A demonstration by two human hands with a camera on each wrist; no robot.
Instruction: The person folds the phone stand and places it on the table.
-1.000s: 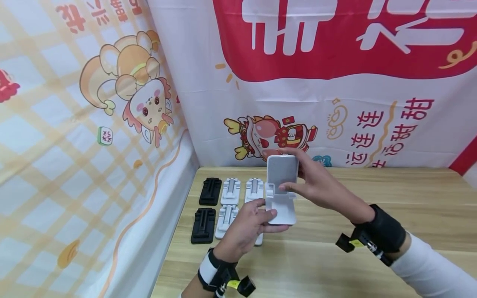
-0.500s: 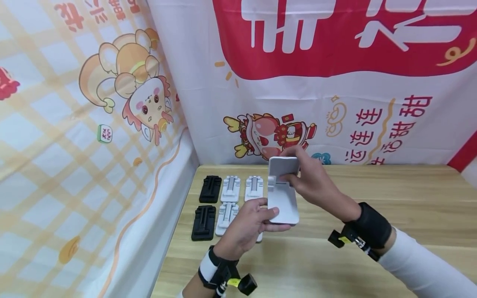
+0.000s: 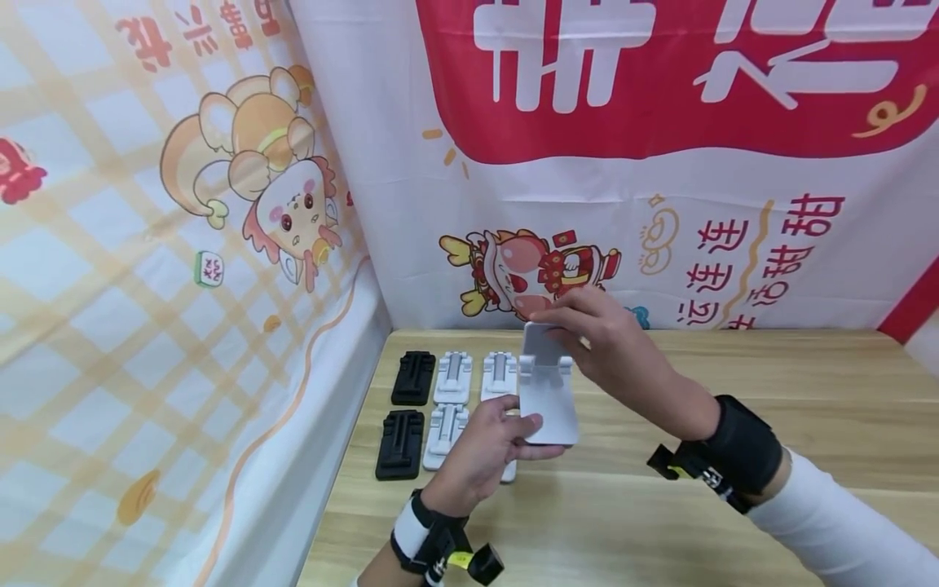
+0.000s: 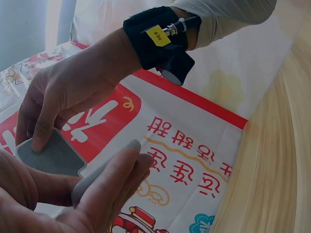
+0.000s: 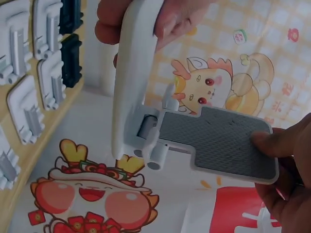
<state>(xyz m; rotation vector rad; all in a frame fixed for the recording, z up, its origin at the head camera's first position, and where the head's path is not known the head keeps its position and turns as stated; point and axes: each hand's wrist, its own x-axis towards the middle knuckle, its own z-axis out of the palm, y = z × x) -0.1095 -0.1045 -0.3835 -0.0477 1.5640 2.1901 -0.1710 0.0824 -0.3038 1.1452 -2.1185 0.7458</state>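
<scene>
Above the table, both hands hold a white folding phone stand [image 3: 548, 408]. My left hand [image 3: 490, 444] grips its base, thumb on the near face and fingers behind. My right hand [image 3: 609, 338] pinches the top end of the hinged plate. In the right wrist view, that plate's grey textured pad [image 5: 228, 141] faces the camera and stands at an angle to the white base [image 5: 131, 73]. The right thumb [image 5: 265, 143] lies on the pad. My left hand [image 4: 107, 194] partly hides the stand in the left wrist view.
Folded white phone stands [image 3: 455, 377] and black ones [image 3: 414, 377] lie in rows at the table's left side. My left hand covers part of the front row. A printed cloth [image 3: 660, 179] hangs behind the wooden table [image 3: 734, 424], another [image 3: 220, 367] along the left.
The hinged plate has tipped relative to the base, with my right hand moving over its top. Its grey face no longer shows fully from the head view. My left hand stays on the base.
</scene>
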